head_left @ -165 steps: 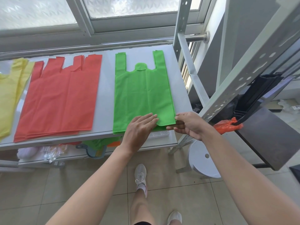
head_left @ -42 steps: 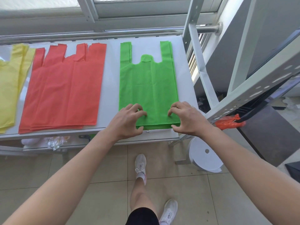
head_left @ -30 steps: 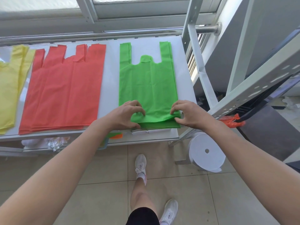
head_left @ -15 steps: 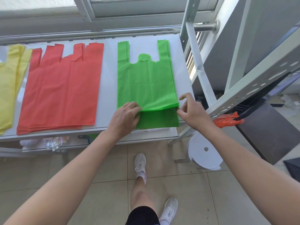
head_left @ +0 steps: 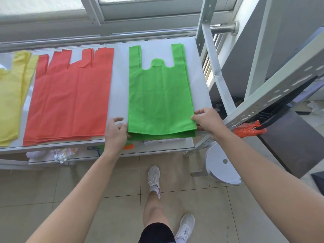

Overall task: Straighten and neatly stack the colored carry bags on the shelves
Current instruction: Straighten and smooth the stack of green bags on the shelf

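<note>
White shelf (head_left: 119, 81) carries yellow (head_left: 10, 102), red (head_left: 70, 100), green bags (head_left: 159, 99).

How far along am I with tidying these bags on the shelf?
Nothing looks finished. In hand: the green stack, right hand pinching its top bag, left hand at the other edge; bottom edges aren't flush yet. Left: the fanned red stack and the uneven yellow bags.

From my remote station I saw a white round stool (head_left: 222, 165) with a hole in its seat, standing on the beige tiled floor (head_left: 87, 190). Near it, a crumpled orange plastic bag (head_left: 249, 130) sat by the corner of a dark grey panel (head_left: 284, 146). A frosted window (head_left: 43, 4) ran along the top, with a steel pipe (head_left: 220, 29) at its right.
</note>
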`<state>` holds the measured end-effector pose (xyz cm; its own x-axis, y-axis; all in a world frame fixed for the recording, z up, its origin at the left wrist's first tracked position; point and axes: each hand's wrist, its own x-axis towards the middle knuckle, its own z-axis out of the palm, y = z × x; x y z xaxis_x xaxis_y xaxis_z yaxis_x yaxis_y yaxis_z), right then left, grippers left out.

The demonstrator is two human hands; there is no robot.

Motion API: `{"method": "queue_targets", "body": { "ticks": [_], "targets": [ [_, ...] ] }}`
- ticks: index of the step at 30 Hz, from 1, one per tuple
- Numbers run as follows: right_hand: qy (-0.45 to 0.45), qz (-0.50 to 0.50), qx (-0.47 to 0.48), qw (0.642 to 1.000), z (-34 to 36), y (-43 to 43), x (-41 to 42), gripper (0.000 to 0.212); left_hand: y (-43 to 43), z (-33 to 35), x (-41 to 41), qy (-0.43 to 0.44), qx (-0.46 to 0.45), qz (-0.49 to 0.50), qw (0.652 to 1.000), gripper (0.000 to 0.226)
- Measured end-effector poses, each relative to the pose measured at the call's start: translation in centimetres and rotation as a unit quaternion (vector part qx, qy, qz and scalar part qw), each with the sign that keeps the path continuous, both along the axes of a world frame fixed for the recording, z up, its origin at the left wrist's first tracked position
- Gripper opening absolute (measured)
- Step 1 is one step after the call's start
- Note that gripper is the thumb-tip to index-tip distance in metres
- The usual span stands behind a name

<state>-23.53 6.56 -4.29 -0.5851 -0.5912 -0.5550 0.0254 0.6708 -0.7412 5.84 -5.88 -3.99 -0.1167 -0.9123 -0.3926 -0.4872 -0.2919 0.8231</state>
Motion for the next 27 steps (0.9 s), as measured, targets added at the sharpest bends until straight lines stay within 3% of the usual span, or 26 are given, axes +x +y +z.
{"method": "queue_targets", "body": {
  "ticks": [2,4,6,10,15,21,25,27],
  "targets": [
    [0.004,0.01,-0.001,1.0,-0.1,0.1,-0.1,0.016,-1.0,0.2,-0.1,0.044,0.086,0.016,0.995,0.027],
    [0.006,0.02,-0.002,1.0,0.1,0.3,-0.1,0.016,-1.5,0.5,-0.2,0.052,0.099,-0.01,0.994,0.033],
    [0.032,0.037,-0.003,0.999,0.2,0.3,0.0,0.022,-1.4,0.9,-0.1,0.042,0.085,-0.026,0.995,0.02],
    [0.104,0.079,0.003,0.991,0.7,0.7,0.4,0.015,-0.9,0.6,-0.1,0.021,0.051,-0.033,0.998,0.029],
    [0.192,0.135,0.039,0.971,1.2,1.0,0.7,0.012,-0.8,0.2,0.4,-0.022,0.002,-0.072,0.997,0.024],
    [0.251,0.189,0.066,0.947,1.2,1.1,1.3,0.011,-0.6,-0.1,0.2,-0.104,-0.077,-0.108,0.986,0.042],
    [0.363,0.246,0.11,0.892,1.1,0.8,1.9,0.038,-0.6,-0.6,-0.2,-0.238,-0.138,-0.132,0.952,0.063],
    [0.37,0.222,0.141,0.891,1.3,0.0,2.2,0.06,-0.8,-0.5,-1.1,-0.298,-0.119,-0.142,0.936,0.069]
  ]
}}
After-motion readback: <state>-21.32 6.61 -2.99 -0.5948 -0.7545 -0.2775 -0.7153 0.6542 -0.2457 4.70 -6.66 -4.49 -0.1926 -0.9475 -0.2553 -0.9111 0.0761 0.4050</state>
